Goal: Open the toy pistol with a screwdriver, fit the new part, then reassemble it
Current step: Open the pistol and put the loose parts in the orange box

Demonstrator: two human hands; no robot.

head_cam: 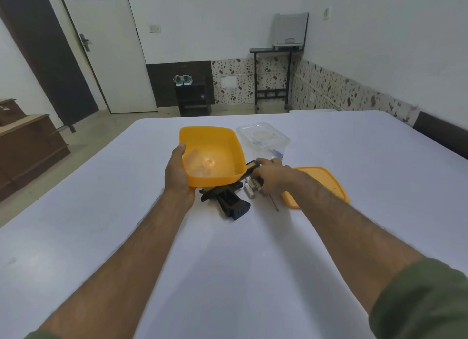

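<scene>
A black and yellow toy pistol lies on the white table, partly hidden behind an orange tub. My left hand grips the tub by its near left wall and holds it tilted above the pistol. My right hand rests over the pistol's far end, its fingers curled on a thin screwdriver whose shaft points toward me. Small grey parts lie beside the pistol, just left of that hand.
An orange lid lies flat under my right forearm. A clear plastic box with small items stands behind the tub. The table is white and wide. A door, shoe rack and stand line the far wall.
</scene>
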